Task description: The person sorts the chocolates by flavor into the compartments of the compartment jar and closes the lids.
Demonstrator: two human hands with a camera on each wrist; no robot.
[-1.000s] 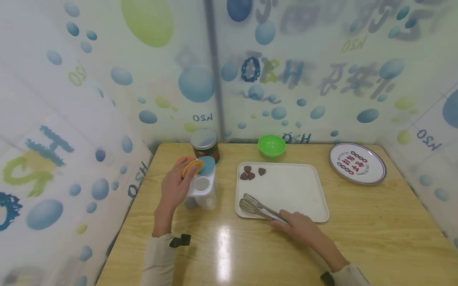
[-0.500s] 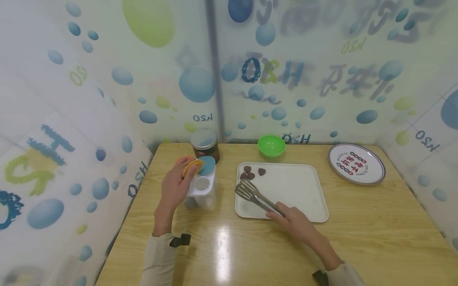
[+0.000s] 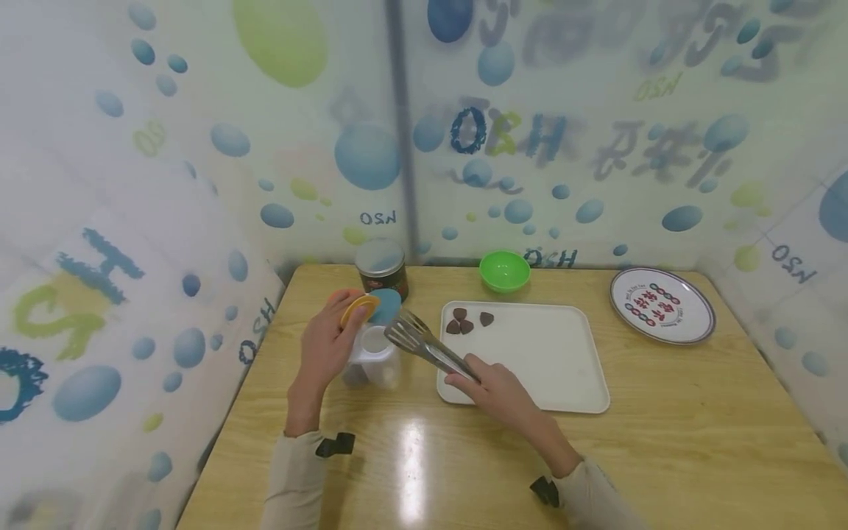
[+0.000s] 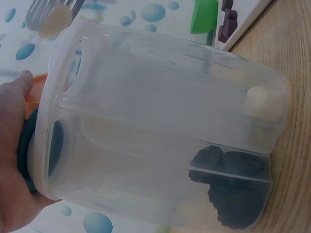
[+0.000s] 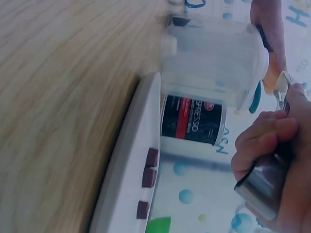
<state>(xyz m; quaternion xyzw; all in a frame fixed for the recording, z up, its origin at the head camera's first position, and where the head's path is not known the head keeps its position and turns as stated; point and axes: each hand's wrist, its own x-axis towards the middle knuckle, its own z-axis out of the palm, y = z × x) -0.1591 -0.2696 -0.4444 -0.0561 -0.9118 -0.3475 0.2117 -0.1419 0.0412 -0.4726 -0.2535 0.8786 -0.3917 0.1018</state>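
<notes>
A clear plastic container with several compartments and coloured flip lids stands on the left of the table. At its top my left hand holds up a yellow-orange lid; a round opening shows in front. Inside, one compartment has a pale chunk, another dark pieces. My right hand grips metal tongs, whose slotted ends hang by the opening. A cream-coloured piece sits between those ends in the left wrist view.
A white tray holds several brown chocolate-like pieces at its back left corner. Behind it stands a green bowl. A dark espresso tin is behind the container, and a printed plate lies at the right.
My right hand has carried the tongs up and left, from over the tray to beside the container's opening. The tong ends have come closer together. My left hand stays at the lid.
</notes>
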